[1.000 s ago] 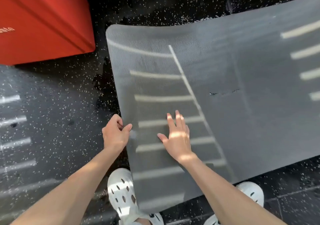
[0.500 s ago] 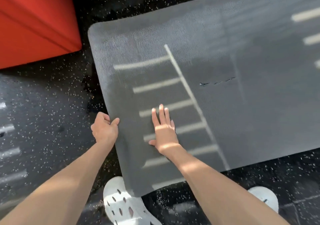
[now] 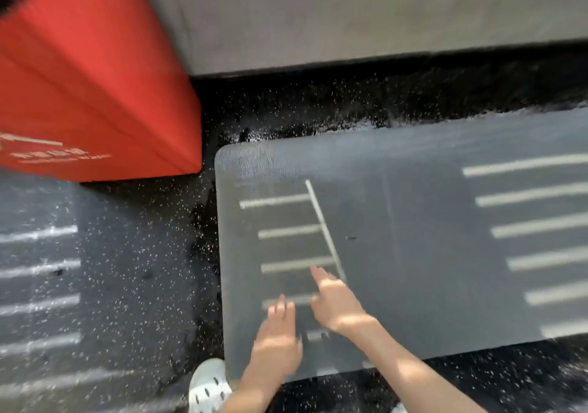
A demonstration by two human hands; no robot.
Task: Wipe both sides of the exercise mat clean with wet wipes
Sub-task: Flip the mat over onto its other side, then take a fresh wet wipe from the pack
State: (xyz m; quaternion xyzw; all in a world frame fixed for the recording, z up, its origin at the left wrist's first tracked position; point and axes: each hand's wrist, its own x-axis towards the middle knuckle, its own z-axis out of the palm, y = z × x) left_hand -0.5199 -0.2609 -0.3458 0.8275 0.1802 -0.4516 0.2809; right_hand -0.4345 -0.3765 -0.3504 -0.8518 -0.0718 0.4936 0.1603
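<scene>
Checking writing first: white lettering (image 3: 60, 155) on the red padded vinyl block (image 3: 95, 94), far forward-left of the left hand (image 3: 276, 342), is too blurred to read.

Surface: black rubber floor with white flecks (image 3: 143, 269), left of that hand and ahead of both. Striped sunlight falls across it. A plain grey slab (image 3: 350, 15) sits well ahead of both hands, butting against the red block.

The grey textured foam exercise mat (image 3: 413, 253) lies flat on the floor under both hands. Its short end is just left of the left hand, and it runs out of frame past the right hand (image 3: 339, 306).

Left hand: palm down, fingers straight and together, holding nothing. Right hand: just ahead-right of it, fingers loosely extended, index leading, holding nothing. With the motion blur I can't tell if either touches the mat.

A white perforated clog (image 3: 208, 384) is just behind-left of the left hand, at the mat's near corner.
</scene>
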